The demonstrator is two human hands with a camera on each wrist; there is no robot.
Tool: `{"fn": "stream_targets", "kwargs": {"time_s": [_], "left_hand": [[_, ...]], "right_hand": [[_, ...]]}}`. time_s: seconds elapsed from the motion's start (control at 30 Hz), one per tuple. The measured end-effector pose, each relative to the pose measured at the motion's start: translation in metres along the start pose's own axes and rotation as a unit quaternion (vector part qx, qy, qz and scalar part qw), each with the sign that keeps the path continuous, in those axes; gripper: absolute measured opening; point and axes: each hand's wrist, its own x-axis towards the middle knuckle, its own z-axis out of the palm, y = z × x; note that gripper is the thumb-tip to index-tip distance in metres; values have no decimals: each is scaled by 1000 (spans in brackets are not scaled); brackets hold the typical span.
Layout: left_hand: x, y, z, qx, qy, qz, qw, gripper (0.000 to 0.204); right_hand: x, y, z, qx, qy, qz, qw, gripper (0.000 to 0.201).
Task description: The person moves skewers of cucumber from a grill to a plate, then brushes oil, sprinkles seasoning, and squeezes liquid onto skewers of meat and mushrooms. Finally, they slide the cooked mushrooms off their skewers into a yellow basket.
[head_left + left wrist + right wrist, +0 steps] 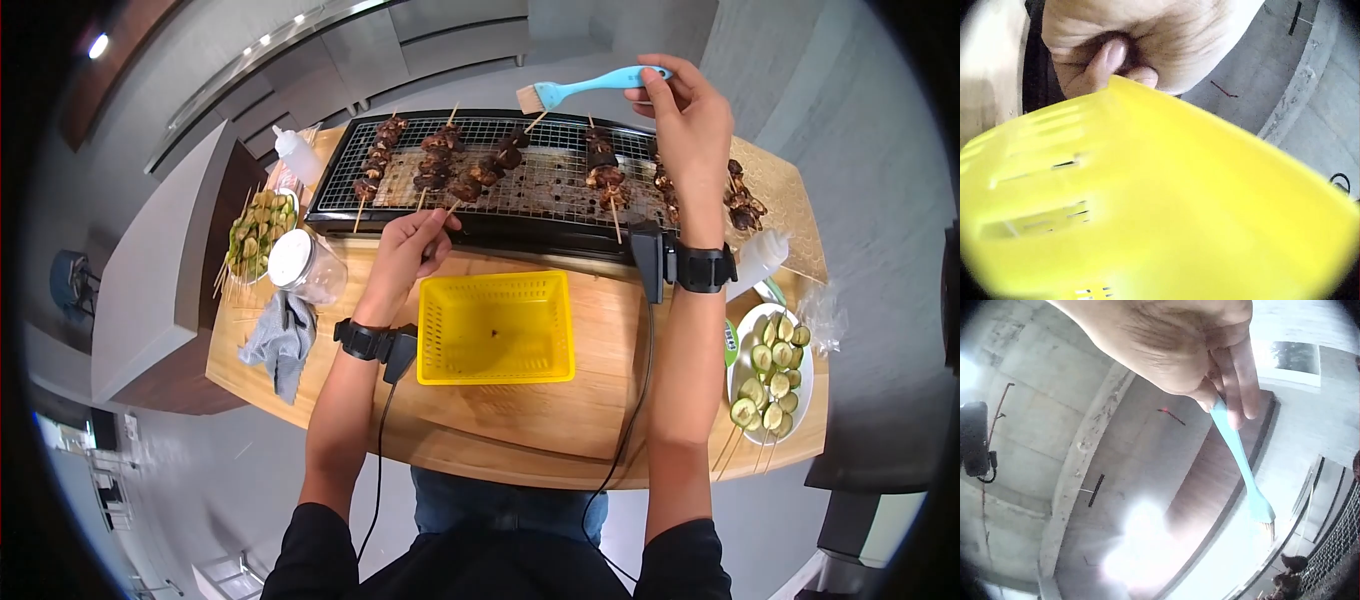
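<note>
a: so what's in the hands?

b: head view: right hand [688, 120] has its thumb and fingers clamped on the handle of a blue brush [600, 82], up by the far edge of the grill [500, 228]. left hand [408, 250] pinches the near end of a meat skewer [487, 172] lying on the grill, with the yellow basket [495, 375] close by.

a: do the wrist cams match?

b: right one does, brush in the fingers, plus a bit of mesh in the corner. left one gets curled fingers and tons of basket, can't tell from that what's pinched. the plate of green slices [736, 368] shows just in the head view.
</note>
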Motion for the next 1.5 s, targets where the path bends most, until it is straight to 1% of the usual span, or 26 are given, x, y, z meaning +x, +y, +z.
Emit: {"fn": "stream_targets", "kwargs": {"time_s": [0.07, 0.17, 0.23, 0.3, 0.37, 0.5, 0.57, 0.67, 0.83, 0.9, 0.97, 1.0, 1.1, 1.2, 1.27, 1.37, 1.5], "left_hand": [[-1, 1, 0, 4, 1, -10, 1000, 30], [0, 5, -3, -2, -20, -14, 1000, 30], [0, 10, -7, -34, -2, -53, 998, 30], [1, 11, -6, -34, -3, -56, 998, 28], [-1, 18, -6, -106, -19, -80, 991, 26], [5, 27, 3, -94, -48, -84, 991, 25], [7, 38, 12, -52, -80, -101, 990, 24], [11, 55, 34, -20, -100, -107, 989, 21], [23, 50, 53, -9, -107, -127, 986, 20], [27, 41, 51, -8, -110, -137, 984, 21], [30, 35, 44, 53, -104, -160, 980, 21], [31, 33, 41, 54, -103, -160, 980, 21], [30, 33, 36, 79, -105, -159, 978, 22], [27, 35, 38, 102, -86, -151, 980, 25], [29, 36, 40, 139, -72, -138, 978, 27], [33, 32, 37, 170, -87, -123, 974, 29], [34, 31, 39, 211, -80, -128, 966, 32]], "right_hand": [[-1, -3, 0, 2, 8, -12, 1000, 17], [-1, -6, -3, -17, 15, -18, 1000, 17], [0, -7, -6, -20, 23, -18, 999, 17], [0, -9, -8, -21, 29, -17, 999, 16], [0, -11, -9, -29, 34, -29, 999, 17], [0, -12, -8, -23, 34, -31, 999, 16], [-1, -14, -10, -15, 38, -33, 999, 16], [0, -16, -13, -12, 44, -38, 998, 16], [-1, -20, -19, -13, 50, -29, 998, 15], [-1, -21, -19, -12, 53, -20, 998, 15], [0, -19, -19, 2, 49, -27, 998, 15], [0, -20, -18, 3, 50, -26, 998, 15], [-2, -22, -16, 9, 40, -36, 999, 15], [-3, -24, -14, 4, 31, -43, 999, 15], [-3, -23, -13, -10, 26, -42, 999, 15], [-5, -26, -14, -8, 20, -37, 999, 15], [-3, -24, -16, 11, 19, -35, 999, 15]]}}
